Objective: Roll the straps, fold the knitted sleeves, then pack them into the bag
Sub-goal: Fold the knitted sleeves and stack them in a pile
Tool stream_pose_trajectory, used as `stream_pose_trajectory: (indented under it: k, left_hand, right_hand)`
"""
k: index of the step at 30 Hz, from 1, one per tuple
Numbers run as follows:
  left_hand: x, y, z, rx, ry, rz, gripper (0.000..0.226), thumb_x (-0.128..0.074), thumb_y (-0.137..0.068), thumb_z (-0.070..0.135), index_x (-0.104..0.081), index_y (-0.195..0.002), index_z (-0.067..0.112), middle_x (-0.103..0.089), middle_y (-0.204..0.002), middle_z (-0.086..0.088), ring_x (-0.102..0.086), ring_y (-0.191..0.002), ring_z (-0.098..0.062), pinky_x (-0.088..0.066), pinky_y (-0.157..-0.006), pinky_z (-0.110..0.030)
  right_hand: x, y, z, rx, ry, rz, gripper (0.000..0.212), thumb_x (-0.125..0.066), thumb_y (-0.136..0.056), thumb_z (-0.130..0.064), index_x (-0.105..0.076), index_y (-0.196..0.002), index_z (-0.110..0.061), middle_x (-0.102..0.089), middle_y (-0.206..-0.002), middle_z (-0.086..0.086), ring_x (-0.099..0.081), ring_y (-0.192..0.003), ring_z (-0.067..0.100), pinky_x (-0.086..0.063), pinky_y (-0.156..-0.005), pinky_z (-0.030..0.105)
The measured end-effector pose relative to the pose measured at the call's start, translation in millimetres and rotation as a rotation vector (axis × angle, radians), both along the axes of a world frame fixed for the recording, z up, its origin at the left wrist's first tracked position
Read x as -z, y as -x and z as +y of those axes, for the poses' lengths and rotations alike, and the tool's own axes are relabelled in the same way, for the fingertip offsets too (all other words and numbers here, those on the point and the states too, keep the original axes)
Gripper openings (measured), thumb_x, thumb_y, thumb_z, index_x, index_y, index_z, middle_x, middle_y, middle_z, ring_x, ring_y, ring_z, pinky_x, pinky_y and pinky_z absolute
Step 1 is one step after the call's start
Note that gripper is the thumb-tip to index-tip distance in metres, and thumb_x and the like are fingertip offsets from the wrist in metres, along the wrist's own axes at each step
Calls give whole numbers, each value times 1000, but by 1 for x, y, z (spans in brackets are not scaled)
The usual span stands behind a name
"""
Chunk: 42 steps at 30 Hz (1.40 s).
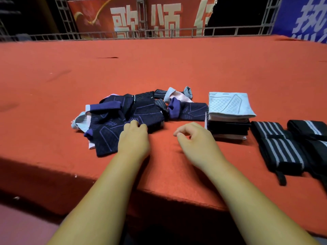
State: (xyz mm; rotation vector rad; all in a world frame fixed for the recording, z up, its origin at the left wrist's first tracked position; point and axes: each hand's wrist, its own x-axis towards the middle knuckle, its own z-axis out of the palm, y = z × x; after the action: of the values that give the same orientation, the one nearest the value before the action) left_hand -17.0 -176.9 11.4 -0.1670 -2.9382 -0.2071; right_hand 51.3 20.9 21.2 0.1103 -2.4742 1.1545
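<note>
your left hand [134, 138] sits at the centre of the frame, its knuckles bent and its fingertips down on the near edge of a navy knitted sleeve [113, 137]. the tips are hidden behind the knuckles, so you cannot tell whether they pinch the fabric or only press on it. that sleeve is part of a loose pile of unfolded sleeves [141, 108], navy, purple, pale blue and pink, spread just above and left of that hand.

your right hand [192, 138] hangs just right of centre over bare red cloth [177, 71], fingers loosely curled and slightly apart, holding nothing. it is apart from the pile and near the stack of folded sleeves [230, 110] to its upper right, without touching it; a pale blue one lies on top, dark ones beneath.

two black straps with pale stripes [277, 149] [311, 137] lie side by side at the right edge of the frame, beyond the stack.

a red banner [141, 16] and a blue banner [300, 16] hang along the top, behind a metal frame [230, 30].
</note>
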Motion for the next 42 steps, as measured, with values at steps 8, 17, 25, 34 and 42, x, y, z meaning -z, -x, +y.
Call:
stream_pose_trajectory:
  k: [8, 17, 25, 34, 42]
  left_hand:
    - [-18, 2, -5, 14, -358, 117, 43, -50, -82, -10, -70, -113, 11, -59, -128, -8, -63, -104, -31, -53, -88, -40]
    - [-53, -31, 48, 182, -1602, -166, 41, -57, -86, -23, -73, -108, 7, -83, -104, -9, -78, -107, -15, -61, -87, -33]
    - [-35, 2, 34, 248, -855, 90, 23, -71, -92, 16, -76, -112, 27, -74, -116, 5, -70, -113, -16, -54, -103, -36]
    - [-15, 12, 27, 163, -310, 23, 33, -62, -92, 17, -73, -120, 30, -61, -121, 1, -59, -119, -26, -52, -97, -44]
    - [-17, 22, 24, 64, -653, 5, 6, -81, -90, 30, -79, -85, 26, -78, -87, 10, -72, -91, -14, -52, -81, -32]
  right_hand:
    - [2, 2, 1, 5, 70, -142, 20, -65, -97, -15, -79, -92, -28, -75, -102, -16, -64, -95, -3, -36, -81, -1]
    - [3, 0, -6, -377, 486, -365, 55, -75, -93, -14, -61, -144, -30, -76, -129, -5, -73, -118, 12, -58, -104, 33]
    - [1, 3, 4, 106, 280, -273, 19, -55, -97, -14, -73, -102, -17, -79, -94, -5, -73, -91, 20, -55, -81, 36]
    - [-12, -1, 16, 159, 337, -276, 17, -51, -98, -16, -61, -86, -11, -59, -69, -1, -50, -66, 19, -37, -64, 36]
    - [-21, -13, 23, 100, 401, -291, 9, -62, -96, -19, -65, -88, -14, -68, -75, -13, -63, -73, 14, -46, -70, 34]
